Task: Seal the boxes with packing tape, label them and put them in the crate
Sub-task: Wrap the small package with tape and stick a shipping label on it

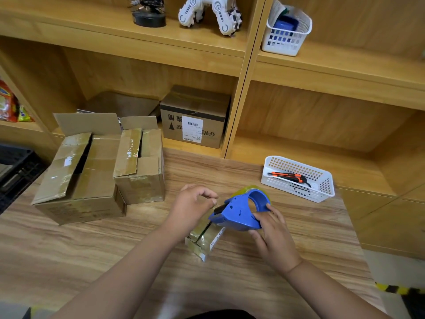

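Left forearm [128,261] and right forearm [322,284] come in from the bottom edge and meet over the small box [203,240], which lies on the wooden table [92,261].

Small box is the landmark. Its long axis runs away from the camera, far end tilted a bit right. A dark seam runs along the top and looks unsealed at the near end.

Left hand [193,206] is over the far-left end of the small box. Fingers are curled, with thumb and index tips pinched together on what looks like the free end of the packing tape [246,189] (film is clear, hard to be sure).

Right hand [273,231] is just right of the small box, fingers clamped round the rear of the blue tape dispenser [239,214]. Dispenser hangs over the box's far end, mouth pointing left at the left hand's fingertips.

Key relation: the unsealed seam lies toward the camera from both hands. The pull probably has to run down the long axis, right hand leading.

Two larger cardboard boxes [85,171] sit left of and beyond the small box, flaps open. Black crate [16,171] is farther left, well apart. White basket [299,192] holding a utility knife [289,176] is right of and beyond it.
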The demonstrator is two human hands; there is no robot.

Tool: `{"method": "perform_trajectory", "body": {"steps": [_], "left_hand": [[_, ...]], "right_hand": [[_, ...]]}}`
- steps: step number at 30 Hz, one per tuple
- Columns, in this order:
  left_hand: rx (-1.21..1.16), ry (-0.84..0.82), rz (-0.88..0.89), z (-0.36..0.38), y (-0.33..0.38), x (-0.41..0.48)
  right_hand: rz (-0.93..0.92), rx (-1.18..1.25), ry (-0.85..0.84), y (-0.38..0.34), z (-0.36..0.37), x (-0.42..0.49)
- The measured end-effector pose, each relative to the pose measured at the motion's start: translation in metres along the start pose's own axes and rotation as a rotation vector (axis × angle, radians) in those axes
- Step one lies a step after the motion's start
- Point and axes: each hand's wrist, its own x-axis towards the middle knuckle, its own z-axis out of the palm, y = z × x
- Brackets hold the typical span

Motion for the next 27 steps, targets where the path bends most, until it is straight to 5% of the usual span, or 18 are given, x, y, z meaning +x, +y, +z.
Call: {"method": "perform_trajectory", "body": {"steps": [27], "left_hand": [[-0.079, -0.081, -0.232, -0.013, 0.007, 0.022]], "right_hand": [[0.204, -0.024, 0.07, -0.003, -0.029, 0.024]]}}
